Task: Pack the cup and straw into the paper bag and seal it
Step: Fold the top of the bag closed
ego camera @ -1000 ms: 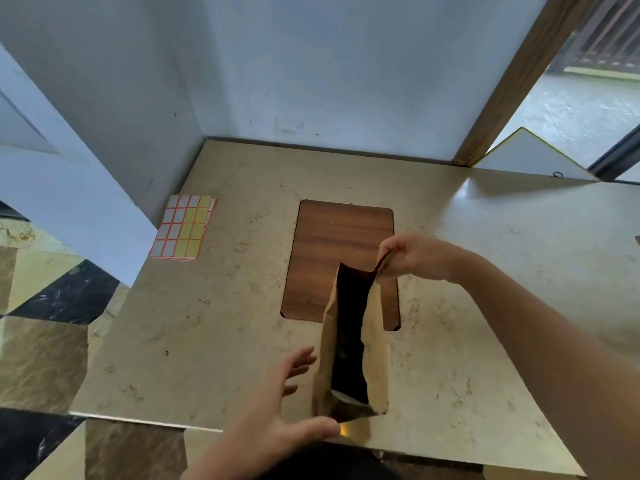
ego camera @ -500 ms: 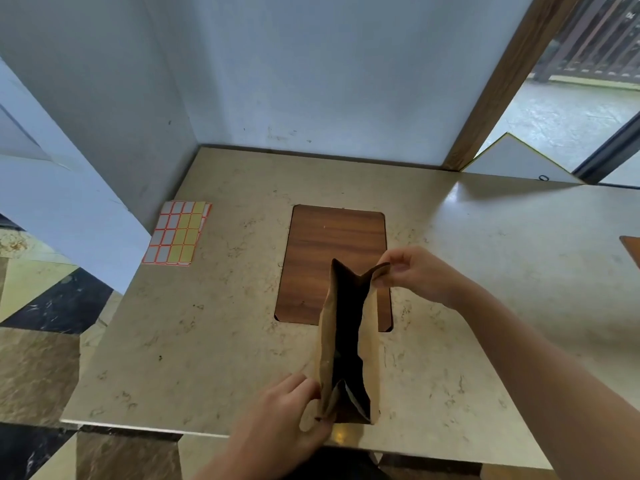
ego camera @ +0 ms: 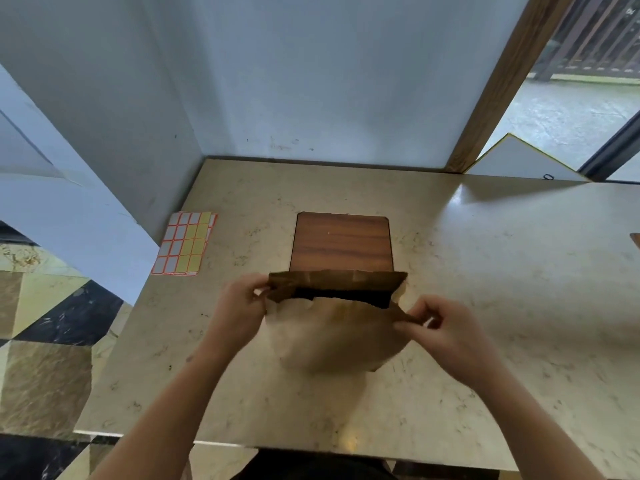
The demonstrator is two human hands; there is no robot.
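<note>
Bag (ego camera: 334,336) held between both hands.

Paper bag (ego camera: 332,337): brown kraft paper, matt, creased & crumpled. Desk (ego camera: 485,271): beige marble-look stone w/ fine veins, polished, glossy glare at right; inset panel (ego camera: 341,242) is dark wood grain, smooth, semi-matt. Sticker sheet (ego camera: 185,244): smooth paper labels, white & yellow w/ red borders.

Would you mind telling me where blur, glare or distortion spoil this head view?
Head view: motion blur softens the paper bag and both forearms; glare patches sit on the table at right and the near edge; wide-angle bending tilts the wooden post.
</note>
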